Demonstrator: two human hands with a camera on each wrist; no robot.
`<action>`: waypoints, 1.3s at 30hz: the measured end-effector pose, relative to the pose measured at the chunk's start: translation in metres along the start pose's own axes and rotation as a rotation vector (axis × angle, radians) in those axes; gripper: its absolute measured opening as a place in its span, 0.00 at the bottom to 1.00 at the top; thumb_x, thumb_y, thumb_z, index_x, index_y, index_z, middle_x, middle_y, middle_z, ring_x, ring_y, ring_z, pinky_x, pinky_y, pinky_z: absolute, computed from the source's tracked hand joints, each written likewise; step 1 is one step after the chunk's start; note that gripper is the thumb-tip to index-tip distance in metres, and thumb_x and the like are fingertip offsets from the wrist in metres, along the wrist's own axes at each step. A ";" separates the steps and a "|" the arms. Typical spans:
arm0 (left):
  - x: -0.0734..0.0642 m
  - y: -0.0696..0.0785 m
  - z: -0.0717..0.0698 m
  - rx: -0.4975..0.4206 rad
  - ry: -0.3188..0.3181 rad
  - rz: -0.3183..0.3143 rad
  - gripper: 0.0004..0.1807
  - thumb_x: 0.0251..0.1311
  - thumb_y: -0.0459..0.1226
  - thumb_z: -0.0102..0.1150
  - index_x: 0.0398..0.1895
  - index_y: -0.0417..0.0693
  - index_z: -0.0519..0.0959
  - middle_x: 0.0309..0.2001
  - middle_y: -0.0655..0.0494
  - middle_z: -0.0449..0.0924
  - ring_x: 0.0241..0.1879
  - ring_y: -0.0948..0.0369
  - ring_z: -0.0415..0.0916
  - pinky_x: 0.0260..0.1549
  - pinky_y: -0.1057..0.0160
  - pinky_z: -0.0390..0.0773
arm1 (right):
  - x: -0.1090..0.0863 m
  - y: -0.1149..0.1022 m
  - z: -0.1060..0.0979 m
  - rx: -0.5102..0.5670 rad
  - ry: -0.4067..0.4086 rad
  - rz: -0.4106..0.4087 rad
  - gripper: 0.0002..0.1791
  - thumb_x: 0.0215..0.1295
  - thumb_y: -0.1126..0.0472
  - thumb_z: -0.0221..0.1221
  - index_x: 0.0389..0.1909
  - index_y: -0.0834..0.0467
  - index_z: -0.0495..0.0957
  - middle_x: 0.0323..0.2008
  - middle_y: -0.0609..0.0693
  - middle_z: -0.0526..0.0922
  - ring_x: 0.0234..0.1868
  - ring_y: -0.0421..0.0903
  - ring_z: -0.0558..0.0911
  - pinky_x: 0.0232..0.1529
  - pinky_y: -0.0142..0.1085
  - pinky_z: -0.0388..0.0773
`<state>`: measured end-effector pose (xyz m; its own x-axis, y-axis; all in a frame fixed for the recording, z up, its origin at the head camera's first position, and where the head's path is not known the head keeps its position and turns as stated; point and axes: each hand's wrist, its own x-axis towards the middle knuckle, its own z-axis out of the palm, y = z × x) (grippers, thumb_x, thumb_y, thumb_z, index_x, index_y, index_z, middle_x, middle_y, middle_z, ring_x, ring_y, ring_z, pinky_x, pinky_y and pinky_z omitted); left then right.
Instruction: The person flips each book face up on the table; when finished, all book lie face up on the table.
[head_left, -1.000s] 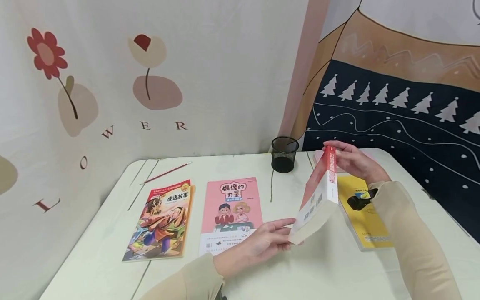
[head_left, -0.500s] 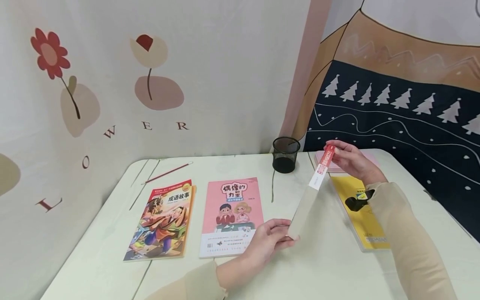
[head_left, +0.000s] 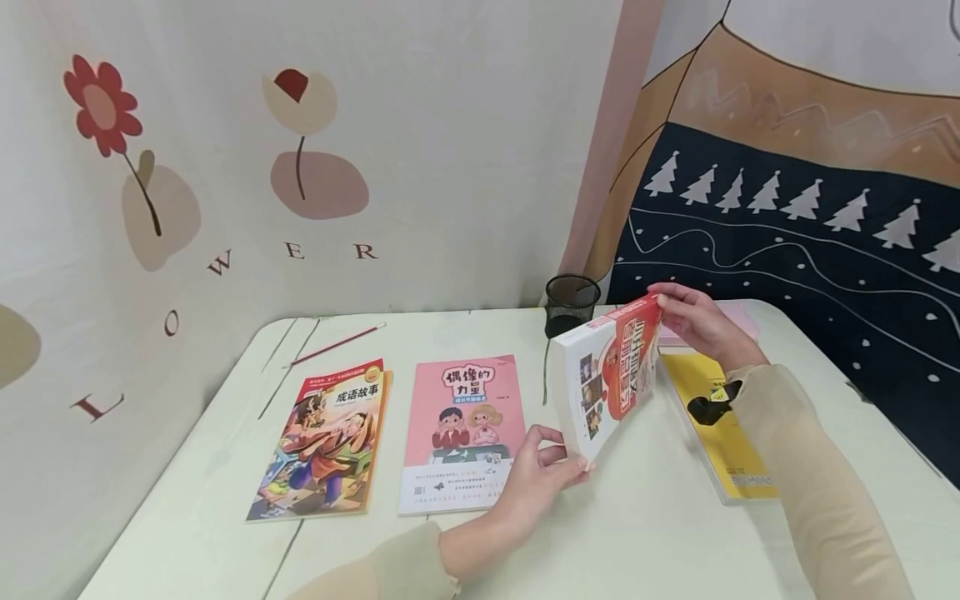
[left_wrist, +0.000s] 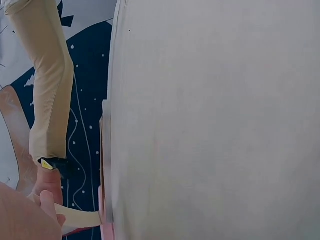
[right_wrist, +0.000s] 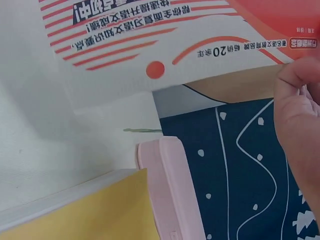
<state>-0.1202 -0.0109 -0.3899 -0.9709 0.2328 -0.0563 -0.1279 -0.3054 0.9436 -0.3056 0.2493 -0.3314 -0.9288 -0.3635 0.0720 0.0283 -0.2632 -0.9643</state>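
Head view: the thick, red-and-white paperback book (head_left: 615,375) has been turned over. Its barcoded back was shown a second ago and its narrow side after that; the front cover with small photos is now exposed. It is held tilted above the pale, smooth-topped table (head_left: 660,533). The lower corner is pinched between thumb and fingers of the left hand (head_left: 532,479); the upper end is gripped by the right hand (head_left: 697,323). Turning is judged to be the step in hand; the book is not laid down. The round, black wire-mesh cup (head_left: 562,315) is partly hidden behind it; no contents can be made out. The slim red pencil (head_left: 334,345) lies outside the cup.

Left wrist view: a pale book edge is seen beyond the left hand; the pinch itself is poorly shown.

Right wrist view: cover lettering is seen inverted, the edge clamped at the right thumb. The smooth, pale-pink oblong case (right_wrist: 172,190) is seen near the yellow-covered book (right_wrist: 100,215); its inside is hidden.
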 end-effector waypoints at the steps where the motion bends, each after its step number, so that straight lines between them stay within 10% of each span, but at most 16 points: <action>1: 0.000 -0.001 0.000 -0.007 0.007 -0.003 0.16 0.52 0.24 0.54 0.41 0.37 0.61 0.37 0.43 0.76 0.36 0.52 0.77 0.37 0.61 0.76 | 0.000 0.001 0.000 -0.001 0.010 0.008 0.09 0.61 0.65 0.53 0.43 0.56 0.75 0.40 0.48 0.76 0.39 0.42 0.74 0.43 0.28 0.72; 39: -0.001 -0.013 0.001 -0.038 0.068 -0.092 0.23 0.54 0.27 0.54 0.48 0.40 0.55 0.34 0.44 0.77 0.32 0.53 0.78 0.34 0.61 0.77 | 0.009 0.017 0.009 -0.586 0.149 0.248 0.36 0.56 0.45 0.55 0.59 0.63 0.60 0.51 0.59 0.65 0.47 0.51 0.64 0.43 0.34 0.66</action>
<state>-0.1170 -0.0067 -0.4020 -0.9661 0.1987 -0.1651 -0.2233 -0.3212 0.9203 -0.3105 0.2336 -0.3449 -0.9630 -0.2124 -0.1656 0.0810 0.3581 -0.9302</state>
